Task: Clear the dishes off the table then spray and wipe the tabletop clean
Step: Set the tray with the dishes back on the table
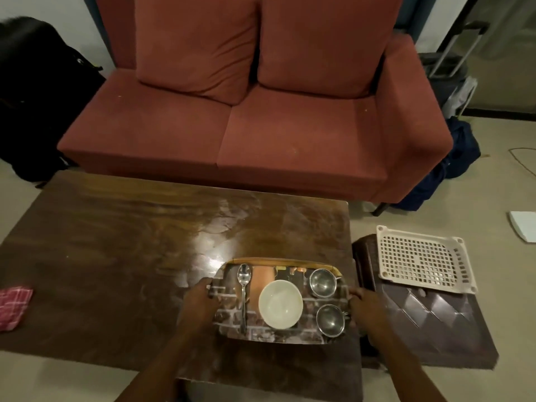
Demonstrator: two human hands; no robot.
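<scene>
Steel and ceramic load, all on one printed tray (275,260): far steel cup (322,282) and near steel cup (330,319) on its right side, white bowl (280,303) in the middle, spoon (243,291) lying lengthwise on the left. The tray sits at the near right corner of the counter (116,242).

Hands: left hand (200,300) grips the tray's left edge and right hand (364,306) grips its right edge, fingers curled over the rim. Whether the tray is already lifted clear is hard to tell from above.

Risks: nothing is secured. Any tilt on the lift would probably slide the bowl into the cups or roll the spoon off. The glossy tray face gives little friction.

Surface: dark polished wood with a glare patch and pale smears. A pink checked cloth (13,306) lies at the left edge.

Room: red sofa (261,140) beyond. A dark stool (435,320) beside the counter carries a white perforated basket (420,259).
</scene>
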